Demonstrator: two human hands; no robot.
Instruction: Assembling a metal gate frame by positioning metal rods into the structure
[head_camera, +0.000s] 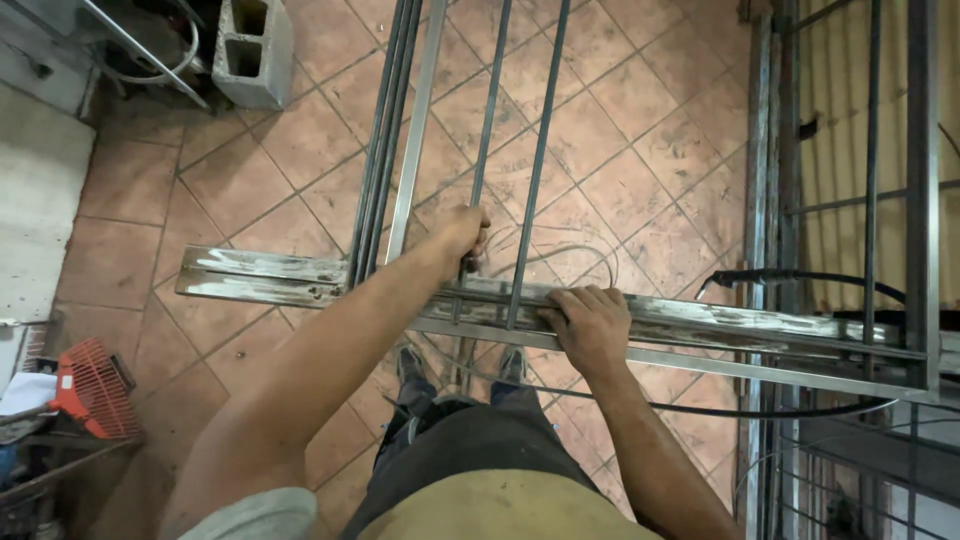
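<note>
Right hand (592, 325) lies flat on the scuffed, paint-streaked steel crossbar (700, 322), grip wrapped over its near edge. Just past it, the left hand (462, 232) has its grip closed round a thin upright rod (483, 150) of the metal grille frame (905, 360). Beyond, bare terracotta floor tiles (600, 100), a concrete block (250, 50) far left.

Both hands (462, 235) (590, 325) forward, fingers curled
</note>
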